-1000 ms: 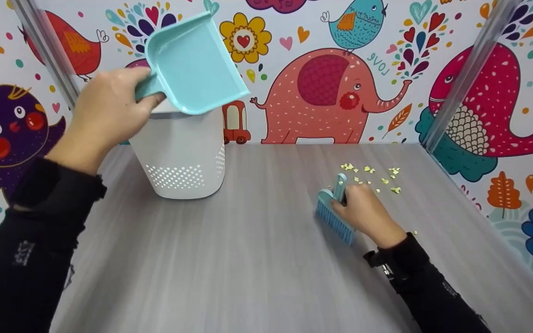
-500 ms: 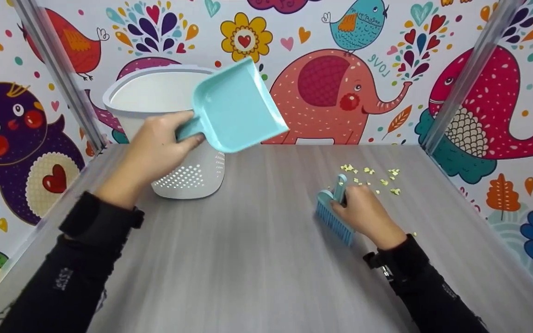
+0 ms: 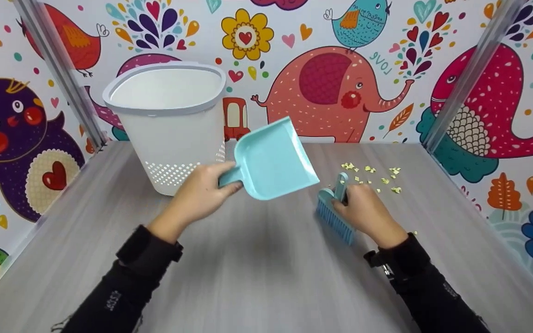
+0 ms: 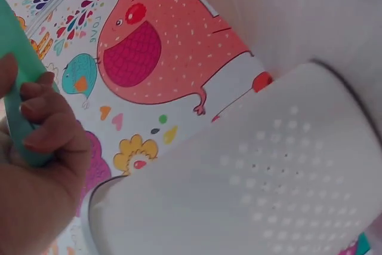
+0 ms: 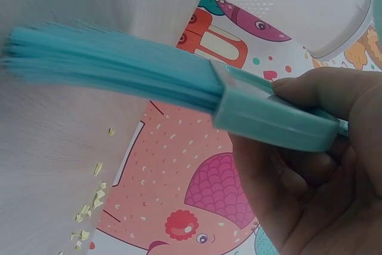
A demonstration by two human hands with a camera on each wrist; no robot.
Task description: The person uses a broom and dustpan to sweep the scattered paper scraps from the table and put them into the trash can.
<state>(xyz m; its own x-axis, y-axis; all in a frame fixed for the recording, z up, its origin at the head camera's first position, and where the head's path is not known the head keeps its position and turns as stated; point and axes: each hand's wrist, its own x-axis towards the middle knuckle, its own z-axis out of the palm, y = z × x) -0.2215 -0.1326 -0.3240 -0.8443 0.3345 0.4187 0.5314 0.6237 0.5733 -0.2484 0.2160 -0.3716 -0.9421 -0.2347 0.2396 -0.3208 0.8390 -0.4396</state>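
A light-blue dustpan is held by its short handle in my left hand, raised above the table with its pan tilted and bare inside. In the left wrist view, fingers curl round the handle. My right hand grips a small blue hand brush, its bristles pointing down at the table. Seen from the right wrist, the brush's bristles reach toward the tabletop. Small yellow scraps lie scattered just beyond the right hand, and one more lies beside the right wrist.
Behind the left hand stands a tall white bin with a grey rim and rows of small holes. The grey wood-look table is enclosed by cartoon-printed panels at the back and sides, with metal posts at the corners.
My left hand has brought the dustpan down and to the right, from above the bin's rim to near the brush. The right hand and brush have stayed in place.
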